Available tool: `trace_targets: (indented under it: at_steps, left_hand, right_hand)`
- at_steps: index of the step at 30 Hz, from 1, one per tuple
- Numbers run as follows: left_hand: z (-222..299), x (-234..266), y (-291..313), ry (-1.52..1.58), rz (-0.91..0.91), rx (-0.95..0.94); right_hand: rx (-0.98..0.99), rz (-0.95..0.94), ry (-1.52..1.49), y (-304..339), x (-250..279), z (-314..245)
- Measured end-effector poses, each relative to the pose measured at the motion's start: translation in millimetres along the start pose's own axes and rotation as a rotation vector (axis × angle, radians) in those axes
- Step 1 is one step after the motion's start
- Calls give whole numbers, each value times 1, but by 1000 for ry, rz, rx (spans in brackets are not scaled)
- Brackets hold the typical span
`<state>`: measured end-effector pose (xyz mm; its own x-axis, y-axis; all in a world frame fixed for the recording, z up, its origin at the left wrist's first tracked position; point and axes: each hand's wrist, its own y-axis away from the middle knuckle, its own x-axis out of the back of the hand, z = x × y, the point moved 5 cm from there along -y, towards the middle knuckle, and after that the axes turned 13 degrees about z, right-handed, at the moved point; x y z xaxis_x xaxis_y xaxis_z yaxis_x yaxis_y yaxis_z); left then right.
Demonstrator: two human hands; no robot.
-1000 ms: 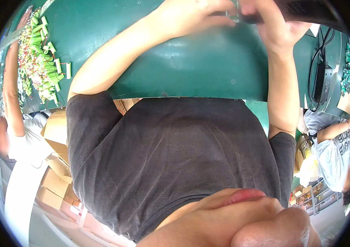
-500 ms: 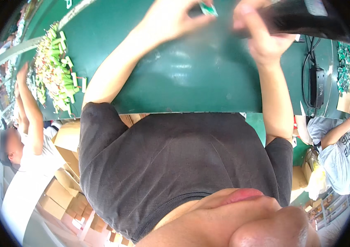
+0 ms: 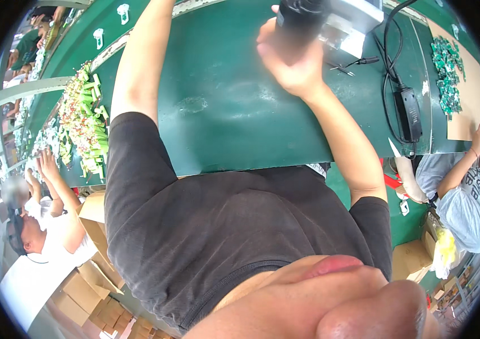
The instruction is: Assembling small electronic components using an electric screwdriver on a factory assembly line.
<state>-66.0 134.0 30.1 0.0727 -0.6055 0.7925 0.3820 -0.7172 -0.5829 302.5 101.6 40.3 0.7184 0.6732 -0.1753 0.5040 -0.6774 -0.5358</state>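
My left forearm (image 3: 142, 62) reaches up past the top edge, so the left hand is outside the picture. Near the top centre, my right hand (image 3: 297, 65) is closed around a black cylindrical thing (image 3: 303, 16); its exact kind does not show, and the grip is partly blurred. Just right of that hand is a grey-white box-shaped device (image 3: 358, 17). A thin cable with a plug (image 3: 368, 60) lies on the green table (image 3: 223, 130) beside it.
Left on the table is a heap of green battery-like cylinders with wires (image 3: 84, 124). At right are a black power adapter (image 3: 408, 113) and green circuit boards (image 3: 448, 73) on cardboard. Co-workers sit at both sides. White parts (image 3: 122, 12) lie beyond the table's far rail.
My left hand, earlier holding a small green board, has gone up out of view. The right hand has moved left with the black thing, now more upright. The view has shifted.
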Motion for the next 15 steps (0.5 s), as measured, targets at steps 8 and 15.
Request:
trace_targets:
  at_steps: [8, 15]
  left_hand:
    - [3, 1, 18, -117, 4, 202]
    - [95, 96, 89, 320, -60, -176]
  right_hand:
    - [-119, -36, -317, -4, -14, -4]
    - [-89, 234, -261, -35, 34, -41]
